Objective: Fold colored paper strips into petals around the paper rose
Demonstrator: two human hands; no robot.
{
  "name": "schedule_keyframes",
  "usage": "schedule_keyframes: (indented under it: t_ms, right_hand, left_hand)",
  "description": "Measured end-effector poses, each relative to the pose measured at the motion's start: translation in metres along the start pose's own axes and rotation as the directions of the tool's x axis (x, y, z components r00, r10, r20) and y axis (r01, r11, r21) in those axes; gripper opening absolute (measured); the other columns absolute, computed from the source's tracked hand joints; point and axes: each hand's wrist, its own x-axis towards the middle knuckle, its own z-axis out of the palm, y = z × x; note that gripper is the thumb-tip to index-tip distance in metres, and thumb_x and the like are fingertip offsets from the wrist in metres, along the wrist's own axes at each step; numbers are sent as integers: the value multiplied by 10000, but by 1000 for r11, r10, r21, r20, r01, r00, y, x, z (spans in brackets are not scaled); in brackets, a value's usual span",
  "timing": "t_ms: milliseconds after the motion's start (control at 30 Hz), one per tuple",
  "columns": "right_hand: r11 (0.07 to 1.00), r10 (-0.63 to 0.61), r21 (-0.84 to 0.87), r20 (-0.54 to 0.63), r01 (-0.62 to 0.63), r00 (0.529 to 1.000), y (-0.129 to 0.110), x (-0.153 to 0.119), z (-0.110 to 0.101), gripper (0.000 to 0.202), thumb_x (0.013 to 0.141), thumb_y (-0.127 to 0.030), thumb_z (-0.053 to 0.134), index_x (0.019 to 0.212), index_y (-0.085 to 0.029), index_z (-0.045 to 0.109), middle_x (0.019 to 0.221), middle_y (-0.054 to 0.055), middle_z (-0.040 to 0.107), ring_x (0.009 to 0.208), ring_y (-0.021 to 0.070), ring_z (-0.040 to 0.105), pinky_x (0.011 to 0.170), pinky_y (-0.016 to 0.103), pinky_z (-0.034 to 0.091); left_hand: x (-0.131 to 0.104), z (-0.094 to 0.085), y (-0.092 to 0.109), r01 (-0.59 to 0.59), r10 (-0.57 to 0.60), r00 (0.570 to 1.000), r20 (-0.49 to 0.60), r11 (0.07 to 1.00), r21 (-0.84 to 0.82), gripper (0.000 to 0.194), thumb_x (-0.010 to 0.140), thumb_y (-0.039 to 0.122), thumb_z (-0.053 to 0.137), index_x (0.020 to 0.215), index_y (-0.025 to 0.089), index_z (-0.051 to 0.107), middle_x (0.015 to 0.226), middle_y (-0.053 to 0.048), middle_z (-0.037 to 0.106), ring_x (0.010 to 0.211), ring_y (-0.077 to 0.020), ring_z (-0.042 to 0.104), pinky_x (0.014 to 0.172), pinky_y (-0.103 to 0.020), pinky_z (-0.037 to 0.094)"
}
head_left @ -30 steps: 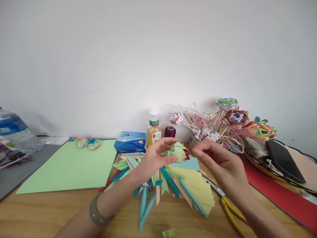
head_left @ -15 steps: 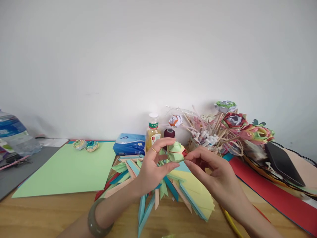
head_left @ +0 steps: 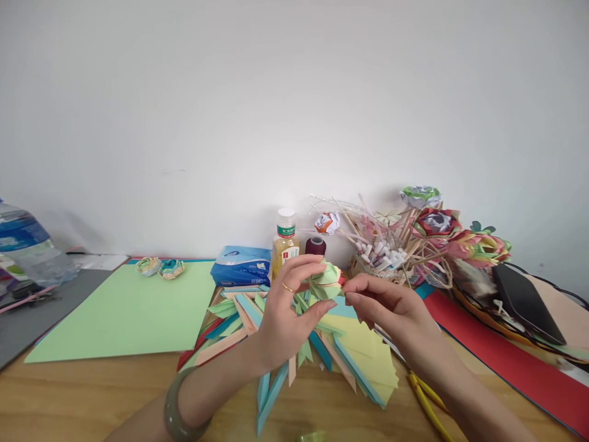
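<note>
Head view: left hand (head_left: 286, 320) grips paper flower (head_left: 326, 283), centre frame.
Right hand (head_left: 394, 308), fingertips pinched, at its right edge; grasp unclear.

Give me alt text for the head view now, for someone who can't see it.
The left hand grips a pale green folded-paper flower between thumb and fingers, the right hand's fingertips close to its red end. Folded strips of coloured paper lie below on a wooden table, before a blue plastic tissue pack.
</note>
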Motion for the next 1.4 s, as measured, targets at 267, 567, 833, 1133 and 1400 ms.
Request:
schedule_keyframes:
  t_ms: [267, 567, 833, 1133, 1400]
  right_hand:
    - [984, -118, -142, -66, 108, 991, 6, 0, 3, 166, 816, -308, 581, 713, -195, 646, 665, -5, 602, 601, 132, 520, 542, 232, 407]
    - [998, -61, -27, -55, 60, 997, 1, -1, 1, 148, 777, -234, 554, 741, -196, 692, 678, 9, 619, 617, 136, 529, 524, 227, 400]
    - [991, -33, 131, 31, 29, 999, 1, 1, -1, 124, 762, -297, 665, 700, -205, 722, 626, -13, 578, 559, 94, 443, 501, 200, 362]
    - [983, 16, 184, 40, -23, 999, 1, 0, 3, 174, 700, -315, 740, 639, -186, 640, 589, -31, 536, 541, 95, 437, 486, 199, 368]
    - [993, -107, -43, 22, 108, 994, 0, -5, 2, 194, 860, -342, 579, 738, -196, 616, 665, -15, 545, 618, 119, 474, 534, 219, 371]
  left_hand:
    - [-4, 3, 2, -44, 42, 999, 25, 995, 85, 430, 783, 160, 657, 1163, 301, 516, 1239, -53, 486, 1148, -204, 487, 841, -290, 516]
    - [-4, 3, 7, 52, -52, 999, 3, 999, 7, 370, 814, 179, 626, 1138, 331, 532, 1234, -24, 475, 1115, -169, 502, 841, -252, 519]
    - [-3, 4, 15, 129, -131, 990, -44, 991, -40, 337, 797, 178, 635, 1089, 323, 547, 1211, -16, 497, 1124, -162, 497, 795, -215, 517]
    - [-5, 6, 18, 47, -45, 998, -54, 997, 55, 361, 765, 108, 623, 1069, 284, 540, 1182, -40, 515, 1092, -190, 526, 786, -274, 531]
    - [-5, 4, 15, 20, -17, 999, -42, 997, 76, 355, 786, 139, 631, 1094, 287, 536, 1193, -46, 504, 1104, -187, 519, 795, -268, 538]
